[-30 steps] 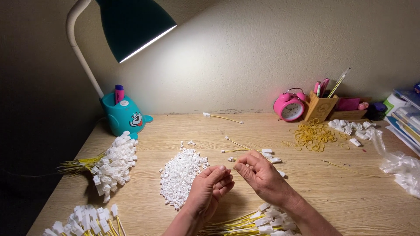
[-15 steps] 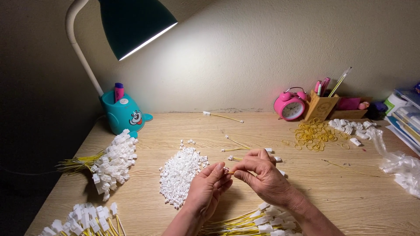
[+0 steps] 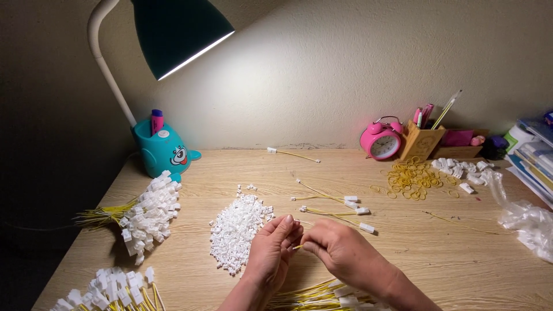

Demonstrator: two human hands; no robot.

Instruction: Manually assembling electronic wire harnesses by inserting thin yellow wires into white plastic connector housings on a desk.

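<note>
Bundle of finished leads at left, then a loose pile of white connectors. Left hand and right hand meet mid-desk, fingertips pinched narrow on one thin yellow wire — light, springy, likely best gripped near its tip. Bare wooden desk to the right — room before the plastic bag.

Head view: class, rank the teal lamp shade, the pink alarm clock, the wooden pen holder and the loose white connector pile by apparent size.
1. Teal lamp shade, though nearest the camera.
2. White connector pile.
3. Pink alarm clock and wooden pen holder: too alike to rank.
</note>
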